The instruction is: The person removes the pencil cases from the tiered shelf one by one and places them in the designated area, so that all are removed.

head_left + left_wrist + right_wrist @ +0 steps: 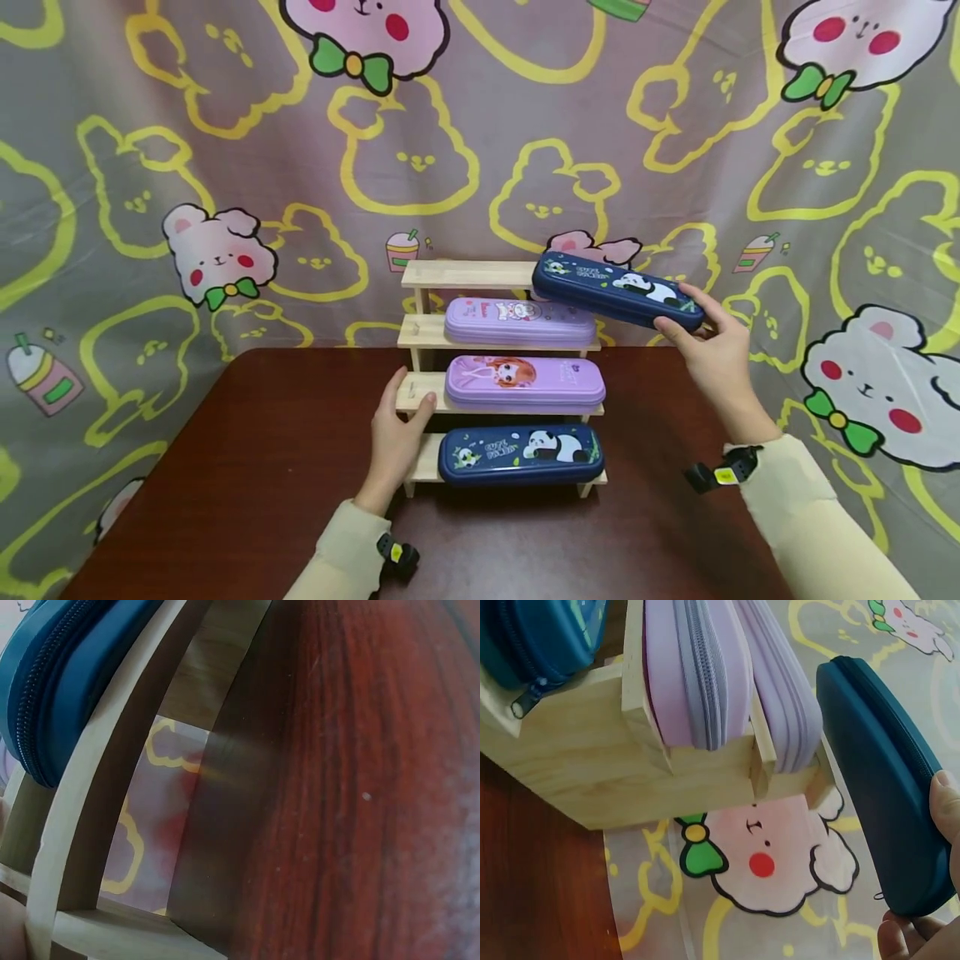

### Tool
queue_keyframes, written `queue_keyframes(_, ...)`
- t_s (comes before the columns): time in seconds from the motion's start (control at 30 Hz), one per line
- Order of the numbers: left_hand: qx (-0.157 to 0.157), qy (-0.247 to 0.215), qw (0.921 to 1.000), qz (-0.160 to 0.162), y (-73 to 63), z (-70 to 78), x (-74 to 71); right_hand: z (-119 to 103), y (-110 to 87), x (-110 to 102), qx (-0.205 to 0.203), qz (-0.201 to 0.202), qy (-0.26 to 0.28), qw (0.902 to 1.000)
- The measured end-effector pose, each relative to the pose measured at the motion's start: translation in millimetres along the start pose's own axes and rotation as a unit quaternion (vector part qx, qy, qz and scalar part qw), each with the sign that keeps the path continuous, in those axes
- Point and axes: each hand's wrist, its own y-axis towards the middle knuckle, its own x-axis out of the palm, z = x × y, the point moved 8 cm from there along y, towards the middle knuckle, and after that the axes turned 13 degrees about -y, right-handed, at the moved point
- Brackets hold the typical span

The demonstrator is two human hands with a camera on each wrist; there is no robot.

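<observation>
My right hand grips the right end of a dark blue panda pencil case, which tilts down to the right at the height of the top shelf; its zipper side shows in the right wrist view. My left hand touches the left side of the wooden tiered rack, near the second tier from the bottom. On the rack lie a lilac pencil case with a bunny, a purple one with a girl, and another dark blue panda pencil case on the lowest tier.
The rack stands on a dark red-brown wooden table. Behind it hangs a grey curtain printed with bunnies and yellow outlines. The top shelf board shows bare wood on its left part.
</observation>
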Motion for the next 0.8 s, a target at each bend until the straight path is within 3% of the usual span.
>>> queue_keyframes(0.3,0.001,0.002,1.0,-0.003,-0.8,-1.1,4.1,35.6,-27.1,-29.5,0.068,0.029,-0.021,0.997)
queue_keyframes(0.67,-0.001,0.006,1.0,0.0,-0.9,-0.1,-0.8,70.5,-54.7,-48.8,0.114,0.107,0.034,0.987)
queue_keyframes(0.8,0.0,0.004,1.0,0.0,-0.1,-0.9,-0.9,89.9,-60.2,-50.6,0.139,0.118,0.068,0.981)
